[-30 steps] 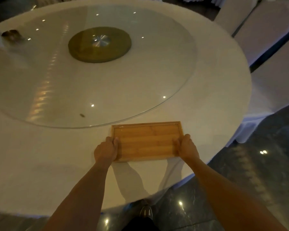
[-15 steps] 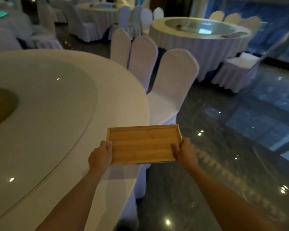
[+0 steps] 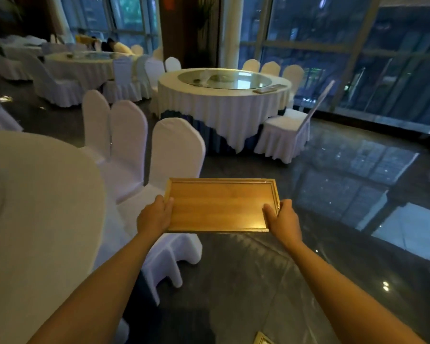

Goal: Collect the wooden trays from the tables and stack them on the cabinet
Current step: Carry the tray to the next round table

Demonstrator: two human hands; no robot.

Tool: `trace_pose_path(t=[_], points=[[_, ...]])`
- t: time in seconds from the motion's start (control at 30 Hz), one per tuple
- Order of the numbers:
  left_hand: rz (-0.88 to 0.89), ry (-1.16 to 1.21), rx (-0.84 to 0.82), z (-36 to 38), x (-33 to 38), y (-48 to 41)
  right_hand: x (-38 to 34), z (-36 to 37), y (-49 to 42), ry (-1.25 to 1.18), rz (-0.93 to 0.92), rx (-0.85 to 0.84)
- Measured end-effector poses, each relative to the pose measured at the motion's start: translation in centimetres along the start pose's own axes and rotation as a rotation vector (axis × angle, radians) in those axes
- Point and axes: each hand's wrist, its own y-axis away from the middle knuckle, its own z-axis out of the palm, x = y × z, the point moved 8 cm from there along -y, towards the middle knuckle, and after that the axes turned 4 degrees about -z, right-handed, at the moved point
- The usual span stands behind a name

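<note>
While the tray point(image 3: 221, 206) is carried in mid-air, dark glossy floor point(image 3: 333, 194) lies open ahead and to the right, running to the glass wall point(image 3: 358, 58). Near desk point(image 3: 35, 219), round with a white cloth, fills the left; its curved edge sits left of the left arm. Three white-covered chairs point(image 3: 176, 150) stand along that edge, the closest just beyond and partly under the tray. Far desk point(image 3: 224, 95), also round and clothed, sits straight ahead with a glass turntable on top, and a flat item near its right rim, too small to identify. One chair point(image 3: 286, 130) by it leans tilted against the desk. A clear floor lane runs between the near chairs and that far desk. More desks and chairs at back left, blurred.

Tray: rectangular, honey-coloured wood, raised rim, visible grain, nothing in it, held level, long side across the view, above floor and chair seat, touching neither desk. Left hand point(image 3: 154, 217) clamps the left short edge, thumb on top. Right hand point(image 3: 282, 219) clamps the right short edge, thumb on top, fingers underneath hidden.
</note>
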Motion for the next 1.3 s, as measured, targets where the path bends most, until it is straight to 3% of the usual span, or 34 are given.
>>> trace_pose_path(t=[0.3, 0.77, 0.93, 1.3], points=[[0.106, -0.023, -0.035, 9.5, 16.2, -13.6, 8.6, -4.6, -17.0, -0.077, 0.145, 0.076], [0.145, 0.035, -0.074, 19.6, 40.7, -45.1, 10.5, -8.6, -56.8, -0.086, 0.059, 0.123], [0.124, -0.003, -0.058, 23.6, 46.5, -54.3, 13.2, -7.3, -69.1, -0.057, 0.080, 0.090], [0.043, -0.002, 0.014, 33.2, 61.7, -79.0, 16.7, -5.2, -102.7, -0.062, -0.054, 0.000]])
